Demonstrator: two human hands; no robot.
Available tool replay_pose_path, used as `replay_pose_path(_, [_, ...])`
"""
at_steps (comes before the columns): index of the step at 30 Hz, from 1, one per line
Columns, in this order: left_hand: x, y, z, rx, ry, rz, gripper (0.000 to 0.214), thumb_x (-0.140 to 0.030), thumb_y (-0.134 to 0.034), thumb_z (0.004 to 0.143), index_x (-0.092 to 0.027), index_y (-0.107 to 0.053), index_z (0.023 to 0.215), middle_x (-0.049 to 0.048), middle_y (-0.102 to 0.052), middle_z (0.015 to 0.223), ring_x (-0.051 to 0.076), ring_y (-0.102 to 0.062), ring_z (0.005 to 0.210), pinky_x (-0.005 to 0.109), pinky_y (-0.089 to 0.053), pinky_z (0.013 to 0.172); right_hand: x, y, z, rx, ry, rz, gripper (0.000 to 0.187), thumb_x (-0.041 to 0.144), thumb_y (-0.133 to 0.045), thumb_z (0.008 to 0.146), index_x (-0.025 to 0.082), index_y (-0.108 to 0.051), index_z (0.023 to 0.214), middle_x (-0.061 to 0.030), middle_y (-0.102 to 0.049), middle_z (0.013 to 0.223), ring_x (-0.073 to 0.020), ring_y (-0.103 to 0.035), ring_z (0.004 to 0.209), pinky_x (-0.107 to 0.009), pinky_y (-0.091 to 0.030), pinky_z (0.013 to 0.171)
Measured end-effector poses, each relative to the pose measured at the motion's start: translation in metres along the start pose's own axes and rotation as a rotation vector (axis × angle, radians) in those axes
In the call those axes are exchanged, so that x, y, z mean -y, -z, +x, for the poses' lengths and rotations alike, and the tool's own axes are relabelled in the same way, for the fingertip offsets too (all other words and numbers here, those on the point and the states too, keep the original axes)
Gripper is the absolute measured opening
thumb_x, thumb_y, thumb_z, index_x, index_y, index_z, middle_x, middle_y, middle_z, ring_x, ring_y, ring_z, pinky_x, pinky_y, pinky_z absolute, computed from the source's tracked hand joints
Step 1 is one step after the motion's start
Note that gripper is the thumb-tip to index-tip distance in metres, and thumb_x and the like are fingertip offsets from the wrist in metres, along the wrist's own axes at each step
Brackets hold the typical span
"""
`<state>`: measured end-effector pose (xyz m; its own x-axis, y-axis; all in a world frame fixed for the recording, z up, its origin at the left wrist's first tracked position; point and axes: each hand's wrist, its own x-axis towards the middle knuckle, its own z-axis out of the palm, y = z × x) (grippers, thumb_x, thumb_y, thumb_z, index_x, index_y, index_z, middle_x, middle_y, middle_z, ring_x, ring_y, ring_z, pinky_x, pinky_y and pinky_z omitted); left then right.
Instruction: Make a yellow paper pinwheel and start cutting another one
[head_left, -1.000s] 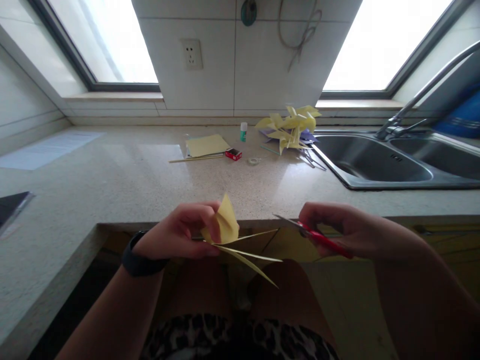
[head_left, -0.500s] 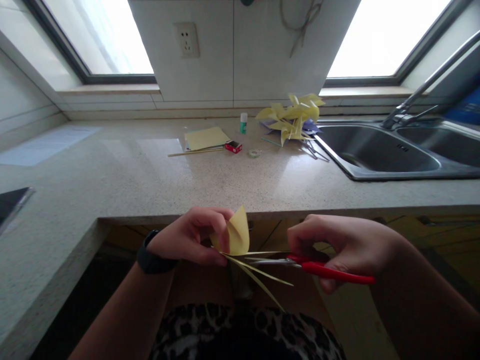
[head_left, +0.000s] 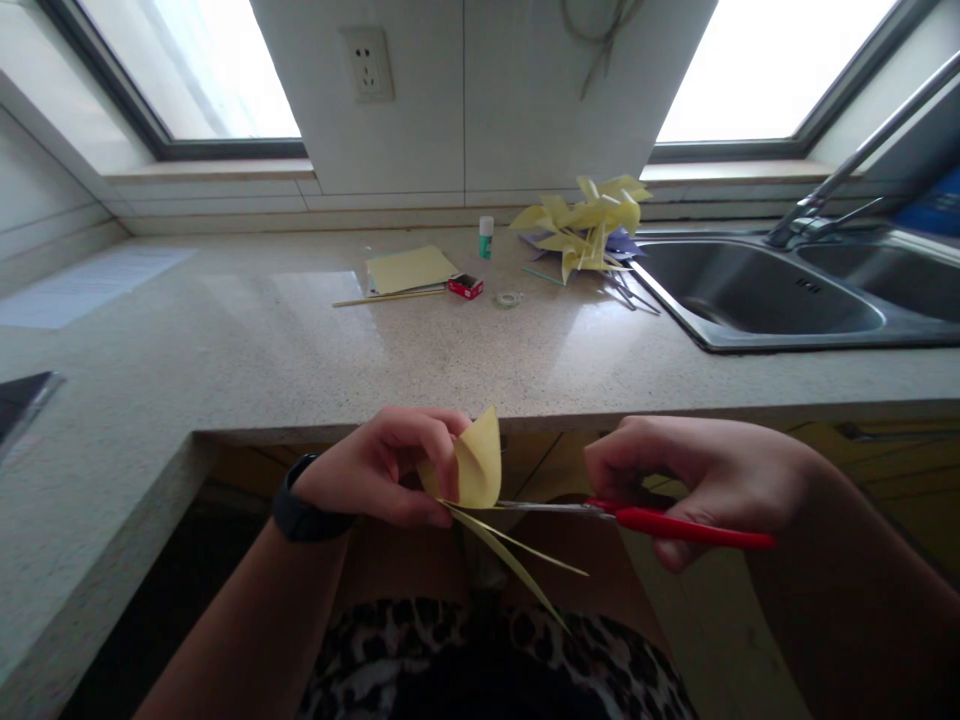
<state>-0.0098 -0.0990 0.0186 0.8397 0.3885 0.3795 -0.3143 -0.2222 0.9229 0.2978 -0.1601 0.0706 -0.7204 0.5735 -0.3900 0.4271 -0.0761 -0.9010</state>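
Observation:
My left hand (head_left: 405,462), with a dark band on the wrist, pinches a piece of yellow paper (head_left: 481,458). One part of the paper curls upward, and thin tails of it hang down to the right, below my fingers. Red-handled scissors (head_left: 637,518) are in my right hand (head_left: 697,480), its fingers wrapped around the handles. The blades point left, with their tips beside the lower right edge of the curled paper. Whether the tips touch it, I cannot tell. Both hands are in front of the counter's near edge, above my lap.
On the counter (head_left: 300,360) lie a stack of yellow paper (head_left: 412,268), thin sticks (head_left: 390,298), a small red box (head_left: 466,287), a tape roll (head_left: 508,299) and a white-and-green glue stick (head_left: 486,238). Yellow paper pinwheels (head_left: 589,225) are piled beside the metal sink (head_left: 750,345).
My right hand and the scissors have shifted slightly right and up. The thin edge of paper that reached toward my right hand no longer shows. My left hand keeps its pinch.

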Motion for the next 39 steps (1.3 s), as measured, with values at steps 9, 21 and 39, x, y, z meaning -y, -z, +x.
replay_pose_path(9, [0.002,-0.002,0.003,0.0,-0.002,-0.017,0.014,-0.016,-0.082,0.078,-0.02,-0.068,0.08,0.0072,-0.067,0.091,0.023,-0.067,0.091,0.036,-0.056,0.079,-0.004,-0.002,0.009,0.058,0.021,0.033,0.05,0.055,-0.088,0.065,0.014,-0.062,0.075,0.0038,-0.055,0.064,-0.0093,-0.046,0.057,-0.021,-0.032,0.049])
replay_pose_path(21, [0.004,-0.003,0.001,-0.036,0.007,-0.044,0.015,-0.016,-0.083,0.077,-0.02,-0.069,0.081,0.0089,-0.068,0.1,0.02,-0.066,0.088,0.031,-0.055,0.074,-0.01,-0.004,0.013,0.046,0.104,0.053,0.049,0.056,-0.085,0.07,0.014,-0.062,0.076,0.0044,-0.055,0.063,-0.0077,-0.044,0.054,-0.018,-0.033,0.046])
replay_pose_path(39, [0.007,-0.004,0.001,-0.121,-0.012,-0.03,0.019,-0.018,-0.086,0.072,-0.019,-0.067,0.074,0.0071,-0.067,0.095,0.018,-0.065,0.082,0.028,-0.054,0.069,-0.01,-0.005,0.013,0.01,0.124,0.009,0.045,0.052,-0.083,0.075,0.014,-0.061,0.075,0.0029,-0.059,0.064,-0.0078,-0.048,0.053,-0.017,-0.034,0.045])
